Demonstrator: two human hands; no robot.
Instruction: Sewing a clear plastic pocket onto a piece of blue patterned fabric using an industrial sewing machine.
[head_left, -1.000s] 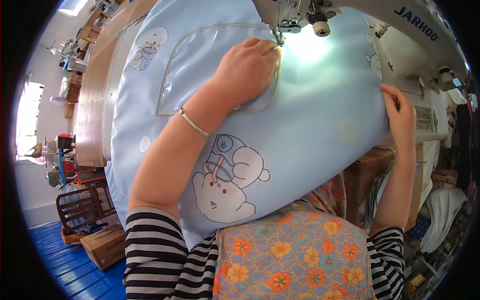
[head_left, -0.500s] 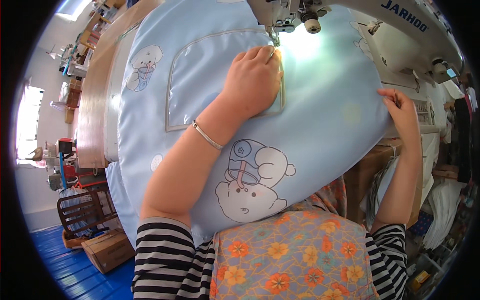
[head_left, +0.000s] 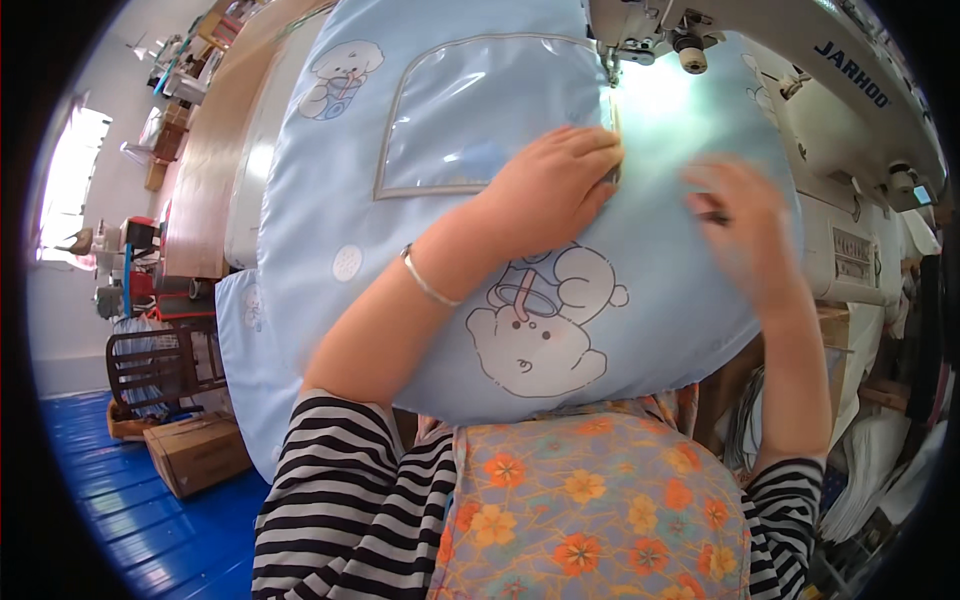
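A large light-blue fabric piece [head_left: 680, 300] printed with white cartoon puppies lies under the sewing machine head [head_left: 640, 40]. On it sits a clear plastic window pocket [head_left: 460, 120] with grey edging, its right edge running up to the presser foot [head_left: 612, 70]. My left hand [head_left: 560, 185] lies over the pocket's lower right corner, just below the foot. Its fingers are together and bent, gripping the fabric at the edging. My right hand [head_left: 740, 220], smeared by motion, hovers over the fabric to the right. Its fingers are curled round a small dark thing I cannot make out.
The machine arm [head_left: 840, 60] spans the upper right, its lamp lighting the fabric. A wooden tabletop [head_left: 215, 180] extends at the left. Beyond it stand a brown slatted chair [head_left: 155, 370] and a cardboard box [head_left: 198, 455] on the blue floor. White cloth [head_left: 875, 470] hangs at the right.
My right hand has left the fabric's right edge and moved inward toward the machine's foot. My left hand now sits lower along the pocket edge, farther from the foot. The view has shifted slightly.
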